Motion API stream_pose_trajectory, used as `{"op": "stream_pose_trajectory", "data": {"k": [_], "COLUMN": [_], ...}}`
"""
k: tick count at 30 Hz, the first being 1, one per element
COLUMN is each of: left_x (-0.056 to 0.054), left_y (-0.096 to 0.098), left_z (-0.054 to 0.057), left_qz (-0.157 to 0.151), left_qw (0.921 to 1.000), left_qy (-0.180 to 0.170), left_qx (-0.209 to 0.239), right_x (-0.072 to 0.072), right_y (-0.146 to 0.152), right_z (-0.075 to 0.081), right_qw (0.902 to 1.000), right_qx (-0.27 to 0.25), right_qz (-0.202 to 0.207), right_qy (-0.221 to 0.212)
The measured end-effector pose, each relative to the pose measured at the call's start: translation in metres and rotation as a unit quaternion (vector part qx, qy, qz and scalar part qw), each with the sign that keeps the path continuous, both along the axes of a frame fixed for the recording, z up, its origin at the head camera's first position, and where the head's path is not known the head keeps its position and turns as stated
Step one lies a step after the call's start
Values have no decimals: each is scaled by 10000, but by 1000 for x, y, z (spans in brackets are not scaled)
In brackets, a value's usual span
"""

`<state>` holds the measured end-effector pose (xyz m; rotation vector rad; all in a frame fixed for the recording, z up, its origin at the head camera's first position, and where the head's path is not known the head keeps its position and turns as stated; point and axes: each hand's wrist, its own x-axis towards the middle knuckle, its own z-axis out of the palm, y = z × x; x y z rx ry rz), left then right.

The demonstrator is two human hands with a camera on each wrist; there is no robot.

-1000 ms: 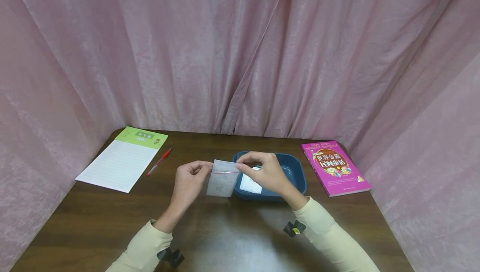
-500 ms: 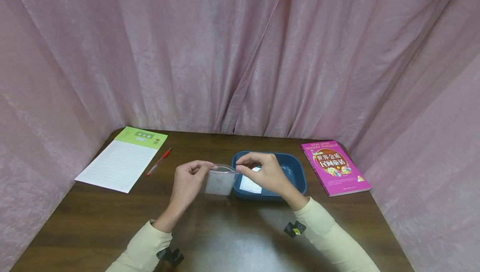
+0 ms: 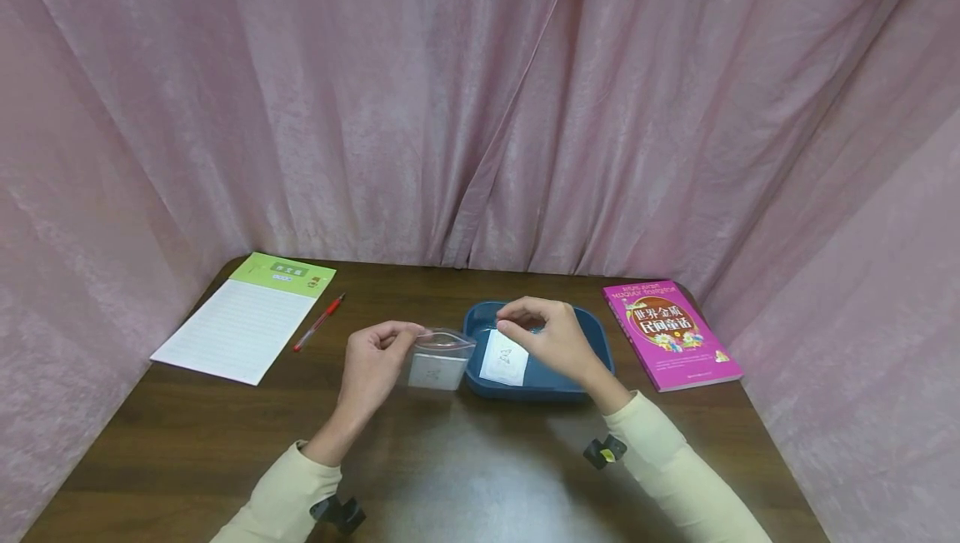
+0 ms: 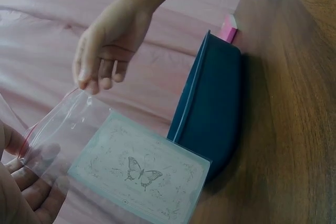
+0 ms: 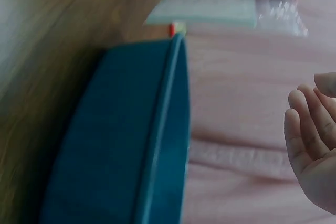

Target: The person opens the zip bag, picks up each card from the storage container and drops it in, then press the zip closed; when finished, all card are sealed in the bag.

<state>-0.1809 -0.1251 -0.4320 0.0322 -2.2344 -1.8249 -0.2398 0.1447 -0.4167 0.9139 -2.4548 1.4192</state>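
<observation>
My left hand [image 3: 375, 364] pinches the top corner of a clear zip bag [image 3: 456, 341] with a red seal line, its mouth gaping. Low inside the bag is a white card [image 4: 139, 169] printed with a butterfly and an ornate border. Over the blue basin [image 3: 597, 351] hovers my right hand [image 3: 551, 339], fingers bent loosely with nothing between them. The right wrist view shows that hand [image 5: 315, 140] apart from the bag, which hangs just left of the basin. Another white card [image 3: 501, 358] with a printed figure lies in the basin, partly under the right hand.
On the left of the brown table [image 3: 450, 476] lie a green-topped writing pad [image 3: 243, 318] and a red pen [image 3: 318, 323]. A magenta book [image 3: 670, 335] lies at the right. Pink curtains [image 3: 480, 110] hang behind and at both sides.
The card has slid down from above the seal line into the bag, whose mouth has spread. My right hand has let go of the bag and moved right over the basin.
</observation>
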Motion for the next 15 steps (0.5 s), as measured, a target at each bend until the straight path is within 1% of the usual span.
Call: {"op": "stream_pose_trajectory", "data": {"k": [8, 13, 15], "left_x": [1, 1, 2], "left_y": [-2, -2, -2], "left_z": [-1, -2, -2], "left_qz": [-12, -16, -30], "left_qw": [10000, 10000, 9999], "left_qy": [47, 49, 27], "left_qx": [1, 36, 94], "right_x": [-23, -39, -44], "right_y": [20, 31, 34], "right_z": [-22, -41, -47], "right_qw": [9986, 9957, 9934], "right_qx": [220, 533, 691], "right_qz": [-386, -606, -701], "right_qy": [-276, -444, -589]}}
